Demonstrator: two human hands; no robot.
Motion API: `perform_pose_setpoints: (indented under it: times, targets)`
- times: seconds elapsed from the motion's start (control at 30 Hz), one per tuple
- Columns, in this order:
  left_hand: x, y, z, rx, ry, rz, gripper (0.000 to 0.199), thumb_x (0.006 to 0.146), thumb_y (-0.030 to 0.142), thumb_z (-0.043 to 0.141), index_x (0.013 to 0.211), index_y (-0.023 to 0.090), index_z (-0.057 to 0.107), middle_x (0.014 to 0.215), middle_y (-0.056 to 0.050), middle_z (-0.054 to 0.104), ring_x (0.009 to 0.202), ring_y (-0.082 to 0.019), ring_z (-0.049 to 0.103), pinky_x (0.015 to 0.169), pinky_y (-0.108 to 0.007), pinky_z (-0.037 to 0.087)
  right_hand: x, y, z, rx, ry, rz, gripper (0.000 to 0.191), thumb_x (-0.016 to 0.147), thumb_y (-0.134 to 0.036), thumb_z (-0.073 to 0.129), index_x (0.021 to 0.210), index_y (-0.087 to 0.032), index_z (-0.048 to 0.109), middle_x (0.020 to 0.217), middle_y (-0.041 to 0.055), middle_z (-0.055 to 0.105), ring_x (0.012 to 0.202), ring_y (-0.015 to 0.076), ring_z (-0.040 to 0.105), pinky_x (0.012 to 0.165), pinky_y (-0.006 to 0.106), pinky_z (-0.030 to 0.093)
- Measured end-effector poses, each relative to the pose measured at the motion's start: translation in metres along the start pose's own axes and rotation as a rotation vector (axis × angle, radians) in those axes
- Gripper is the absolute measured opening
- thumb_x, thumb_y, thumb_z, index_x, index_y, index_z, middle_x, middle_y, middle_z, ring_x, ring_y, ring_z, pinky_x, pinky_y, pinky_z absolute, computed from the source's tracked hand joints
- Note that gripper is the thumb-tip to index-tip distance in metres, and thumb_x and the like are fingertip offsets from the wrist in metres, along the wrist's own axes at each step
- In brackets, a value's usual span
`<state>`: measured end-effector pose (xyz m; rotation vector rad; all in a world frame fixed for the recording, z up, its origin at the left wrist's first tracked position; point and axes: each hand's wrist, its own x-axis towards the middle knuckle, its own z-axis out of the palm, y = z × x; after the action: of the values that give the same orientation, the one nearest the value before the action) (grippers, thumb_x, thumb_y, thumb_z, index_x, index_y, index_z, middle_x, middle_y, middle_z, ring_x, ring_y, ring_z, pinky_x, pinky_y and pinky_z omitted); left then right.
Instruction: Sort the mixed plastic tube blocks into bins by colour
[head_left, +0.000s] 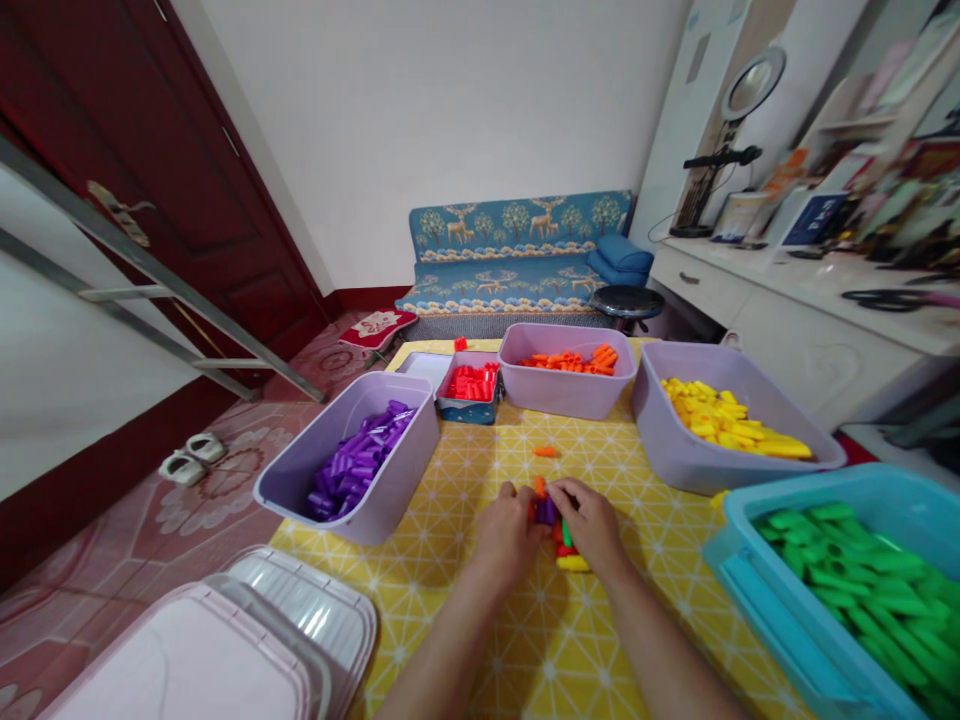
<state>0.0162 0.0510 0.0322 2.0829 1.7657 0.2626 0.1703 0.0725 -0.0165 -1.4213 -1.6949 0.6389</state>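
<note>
Forearms (pixel 651 620), fingers (pixel 574 490) on pieces (pixel 547 511), (bins (pixel 562 394) edging tablecloth (pixel 439 510))

Clustered pieces (pixel 550 512) apparently orange, purple, green, red and yellow, white-lined yellow tablecloth (pixel 540 640)

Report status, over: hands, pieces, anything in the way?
Left hand, right hand at colored pieces. Hands partly hide them. Loose orange piece beyond, apart.
</note>
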Motion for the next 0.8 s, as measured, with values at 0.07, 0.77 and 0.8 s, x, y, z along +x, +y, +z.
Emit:
perform_pose_setpoints:
  times: [0.07,0.77,0.8]
  targets:
    - [0.003,0.002,0.005,-0.016,0.028,-0.002,0.042,0.076,0.043,0.067,0.112,0.023,0.058,0.106,-0.007,0.057,0.085,-0.021,0.062,0.071,-0.028,0.044,0.000,0.001,0.000,0.016,0.000,0.014,0.030,0.090,-0.046,0.046,0.087,-0.024,0.066,0.087,0.0030,0.071,0.079,0.0193,0.064,0.073,0.029,0.048]
    - [0.010,-0.016,-0.060,-1.600,0.405,-0.050,0.043,0.084,0.054,0.057,0.103,0.015,0.058,0.071,0.002,0.053,0.052,-0.006,0.045,0.048,-0.016,0.034,0.001,0.013,0.008,0.214,0.015,0.064,0.030,0.087,-0.043,0.052,0.098,-0.020,0.067,0.096,0.0081,0.072,0.086,0.0222,0.067,0.078,0.034,0.053]
    - [0.011,-0.020,-0.076,-1.804,0.412,-0.053,0.045,0.086,0.056,0.052,0.102,0.015,0.058,0.070,0.001,0.053,0.051,-0.006,0.044,0.046,-0.015,0.034,0.001,0.013,0.008,0.206,0.021,0.064,0.029,0.087,-0.043,0.052,0.098,-0.021,0.068,0.095,0.0078,0.072,0.086,0.0221,0.067,0.078,0.034,0.053]
